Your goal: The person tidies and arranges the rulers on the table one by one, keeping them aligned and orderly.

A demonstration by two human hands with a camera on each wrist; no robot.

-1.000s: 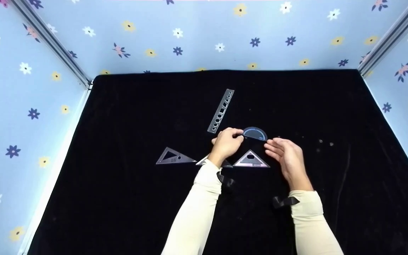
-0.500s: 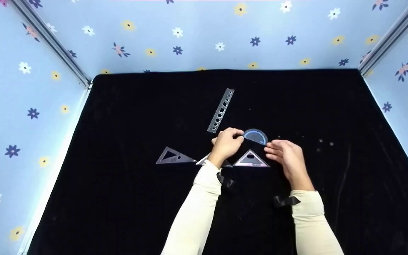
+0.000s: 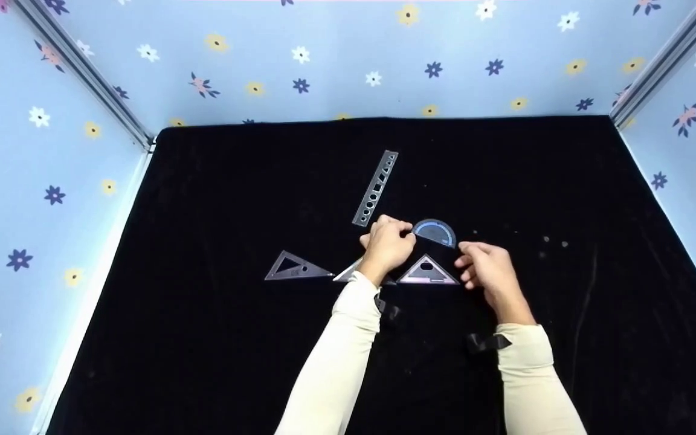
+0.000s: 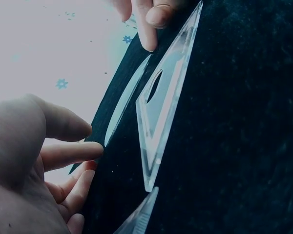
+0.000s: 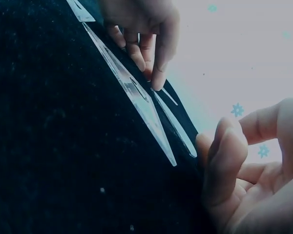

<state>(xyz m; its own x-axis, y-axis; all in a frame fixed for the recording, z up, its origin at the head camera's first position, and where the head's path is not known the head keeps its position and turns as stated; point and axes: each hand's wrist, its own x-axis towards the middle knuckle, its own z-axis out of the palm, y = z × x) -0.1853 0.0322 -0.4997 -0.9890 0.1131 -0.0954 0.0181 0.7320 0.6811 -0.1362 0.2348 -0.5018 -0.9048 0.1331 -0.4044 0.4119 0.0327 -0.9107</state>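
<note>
A semicircular protractor (image 3: 434,232) with a blue scale lies on the black cloth, rounded side away from me. My left hand (image 3: 387,244) pinches at its left corner with thumb and index finger (image 4: 73,154). By the right corner, my right hand (image 3: 486,269) has loosely bent fingers, one fingertip (image 5: 202,142) right at the end. Just below the protractor is a clear set square (image 3: 438,275) with an oval hole. To its left lies another set square (image 3: 344,275), partly hidden under my left wrist. Farther left sits a long, narrow set square (image 3: 295,274).
A clear stencil ruler (image 3: 371,188) with shaped cutouts lies slanted beyond my left hand. Black cloth (image 3: 233,338) covers the table. Blue flowered panels (image 3: 348,60) rise at the back and both sides. A few small specks (image 3: 546,239) lie on the right.
The protractor's right corner has swung slightly towards me, its left corner staying by my left hand. My right fingers have bent more and drawn slightly right. The left hand is nearly still.
</note>
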